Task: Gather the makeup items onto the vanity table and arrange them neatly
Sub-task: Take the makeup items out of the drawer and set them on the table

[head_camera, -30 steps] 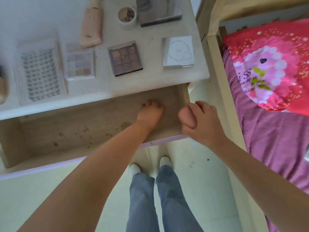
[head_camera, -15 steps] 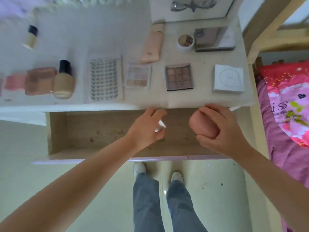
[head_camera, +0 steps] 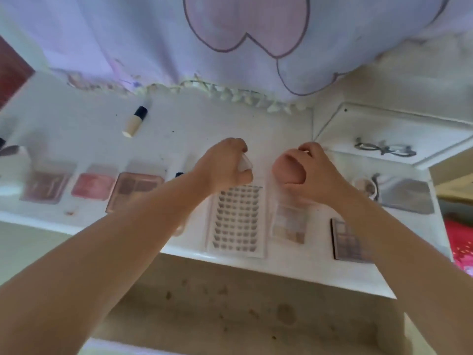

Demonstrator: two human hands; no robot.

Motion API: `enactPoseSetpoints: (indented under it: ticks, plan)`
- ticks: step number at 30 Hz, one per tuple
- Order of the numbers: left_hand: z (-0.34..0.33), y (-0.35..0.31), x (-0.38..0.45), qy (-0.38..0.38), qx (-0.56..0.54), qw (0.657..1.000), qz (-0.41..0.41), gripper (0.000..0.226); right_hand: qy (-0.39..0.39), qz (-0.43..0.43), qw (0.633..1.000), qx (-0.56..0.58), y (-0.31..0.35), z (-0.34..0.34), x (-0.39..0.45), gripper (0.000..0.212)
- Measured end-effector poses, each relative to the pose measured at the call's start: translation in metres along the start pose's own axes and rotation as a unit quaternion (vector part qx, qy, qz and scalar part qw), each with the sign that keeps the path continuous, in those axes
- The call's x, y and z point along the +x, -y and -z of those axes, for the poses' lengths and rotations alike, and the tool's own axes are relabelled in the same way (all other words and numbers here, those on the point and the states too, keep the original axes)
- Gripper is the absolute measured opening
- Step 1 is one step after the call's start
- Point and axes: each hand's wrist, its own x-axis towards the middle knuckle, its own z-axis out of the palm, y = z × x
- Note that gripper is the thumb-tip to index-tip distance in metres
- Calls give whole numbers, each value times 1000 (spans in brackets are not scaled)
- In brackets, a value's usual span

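Both hands are raised over the white vanity table (head_camera: 76,139). My left hand (head_camera: 225,167) grips a small clear whitish item (head_camera: 245,163); what it is cannot be told. My right hand (head_camera: 317,170) holds a peach makeup sponge (head_camera: 288,169). Below the hands lie a false-lash tray (head_camera: 236,221), a pale eyeshadow palette (head_camera: 289,224) and a dark eyeshadow palette (head_camera: 350,240). To the left sit a brown palette (head_camera: 133,188), a pink blush (head_camera: 93,187) and another pinkish compact (head_camera: 44,187). A concealer tube (head_camera: 134,121) lies further back.
The wooden drawer (head_camera: 256,311) stands pulled out below the table's front edge. Glasses (head_camera: 384,149) lie on a white raised shelf at the right, with a small round jar (head_camera: 367,187) and a silver case (head_camera: 407,197) below. A lilac curtain (head_camera: 153,34) hangs behind.
Both hands rose from the drawer to above the table top, the left one having picked up a small clear item there. The camera tilted up towards the curtain.
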Motion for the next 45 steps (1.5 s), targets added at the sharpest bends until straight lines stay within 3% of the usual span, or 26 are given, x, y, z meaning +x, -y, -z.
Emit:
enactPoseSetpoints:
  ticks: [8, 14, 18, 24, 27, 29, 32, 36, 38, 40, 45]
  plan:
    - [-5, 12, 81, 101, 168, 969, -150, 61, 97, 13, 992, -84, -17, 3, 55, 74]
    - [-24, 19, 87, 106, 122, 970, -181, 61, 124, -25, 983, -135, -21, -5, 50, 81]
    - [-23, 27, 83, 133, 163, 955, -208, 67, 130, -39, 968, -213, -16, -12, 49, 81]
    - [-16, 14, 28, -6, 136, 966, -218, 53, -36, 26, 993, -112, 2, -15, 1, 66]
    - [-24, 4, -31, -87, 130, 954, -255, 36, -168, 107, 978, -57, 15, -32, -56, 42]
    - [-40, 0, -79, -127, 133, 945, -272, 27, -210, 150, 965, -45, 18, -51, -98, 31]
    - [-73, 3, -156, -137, 142, 952, -233, 25, -194, 186, 963, -16, 12, -79, -165, 23]
    - [-122, 14, -249, -63, 155, 976, -142, 34, -112, 194, 974, -27, -9, -108, -247, 30]
    - [-140, 14, -278, 10, 187, 980, -61, 44, -53, 162, 984, -59, -18, -121, -274, 34]
    - [-155, 13, -292, 32, 212, 977, 5, 44, 0, 106, 988, -111, -23, -135, -288, 39]
    - [-176, 11, -291, -72, 231, 970, 29, 25, -113, 70, 974, -186, -23, -165, -295, 30]
